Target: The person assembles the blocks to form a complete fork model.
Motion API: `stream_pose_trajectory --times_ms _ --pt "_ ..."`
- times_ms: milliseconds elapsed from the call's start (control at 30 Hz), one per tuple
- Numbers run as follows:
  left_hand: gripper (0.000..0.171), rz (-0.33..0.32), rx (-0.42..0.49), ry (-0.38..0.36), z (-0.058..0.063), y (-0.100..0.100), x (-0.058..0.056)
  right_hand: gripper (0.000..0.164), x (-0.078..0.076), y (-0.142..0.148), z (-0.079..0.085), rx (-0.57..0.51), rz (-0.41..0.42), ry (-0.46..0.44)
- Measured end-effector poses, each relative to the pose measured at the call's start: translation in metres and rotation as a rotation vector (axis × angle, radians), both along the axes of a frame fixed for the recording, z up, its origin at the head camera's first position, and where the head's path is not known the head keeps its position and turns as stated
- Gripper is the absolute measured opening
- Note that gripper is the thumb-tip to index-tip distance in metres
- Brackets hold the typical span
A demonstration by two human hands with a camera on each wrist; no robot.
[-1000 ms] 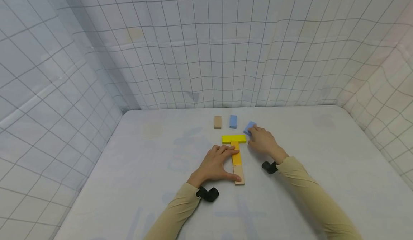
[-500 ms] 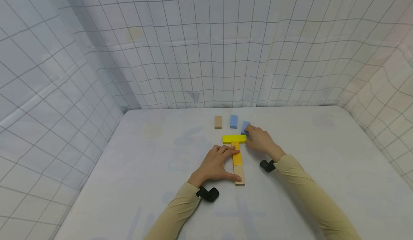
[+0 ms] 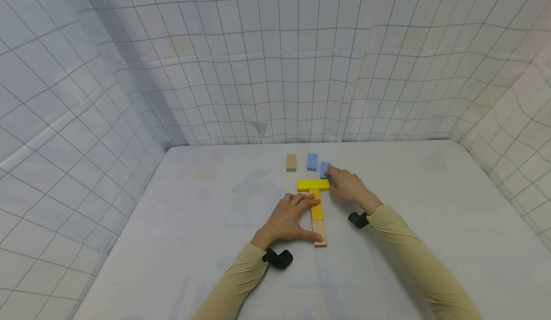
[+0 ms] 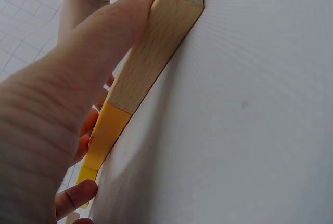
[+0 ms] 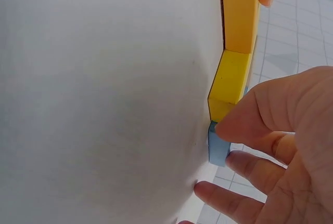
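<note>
A T shape of blocks lies on the white table. Its crossbar is a yellow block (image 3: 303, 185); the stem is an orange block (image 3: 317, 212) followed by a plain wooden block (image 3: 318, 226). My left hand (image 3: 284, 219) spreads along the stem, thumb on the wooden block and fingertips over the orange one. At the crossbar's far right end, my right hand (image 3: 349, 187) pinches a light blue block (image 3: 325, 167) between thumb and fingers. In the right wrist view this blue block (image 5: 218, 150) stands right at the yellow block's end, partly behind the thumb.
Behind the crossbar lie a second blue block (image 3: 312, 161) and a small wooden block (image 3: 291, 162), side by side. A grid-patterned white curtain (image 3: 258, 71) rises along the table's back edge and both sides. Each wrist wears a black camera (image 3: 279, 259).
My right hand has slid the blue block leftward and turned it straighter, nearly in line with the other blue block. The left hand stays in place on the stem.
</note>
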State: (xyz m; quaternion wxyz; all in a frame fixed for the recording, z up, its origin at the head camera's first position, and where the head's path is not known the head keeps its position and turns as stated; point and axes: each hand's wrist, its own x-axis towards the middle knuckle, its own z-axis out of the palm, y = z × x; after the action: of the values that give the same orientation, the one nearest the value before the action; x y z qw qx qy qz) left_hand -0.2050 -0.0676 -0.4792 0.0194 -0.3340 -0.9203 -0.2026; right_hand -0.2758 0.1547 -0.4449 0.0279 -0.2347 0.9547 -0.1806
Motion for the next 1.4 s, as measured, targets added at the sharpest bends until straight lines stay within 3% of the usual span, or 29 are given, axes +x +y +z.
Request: stream_pose_trajectory --times_ms 433,1033,1400 --pt "0.091 0.002 -0.006 -0.005 -0.0001 0.0004 -0.0005 0.059 -0.0042 -0.0007 -0.0027 -0.001 0.019 -0.045" --pt "0.091 0.01 -0.012 -0.013 0.0015 0.0006 -0.0003 0.049 -0.0063 0.0011 0.0018 0.017 0.024 -0.046" --pt "0.092 0.008 -0.019 -0.014 0.0007 0.0002 -0.0005 0.059 -0.0029 0.0025 -0.0023 -0.017 0.043 -0.02"
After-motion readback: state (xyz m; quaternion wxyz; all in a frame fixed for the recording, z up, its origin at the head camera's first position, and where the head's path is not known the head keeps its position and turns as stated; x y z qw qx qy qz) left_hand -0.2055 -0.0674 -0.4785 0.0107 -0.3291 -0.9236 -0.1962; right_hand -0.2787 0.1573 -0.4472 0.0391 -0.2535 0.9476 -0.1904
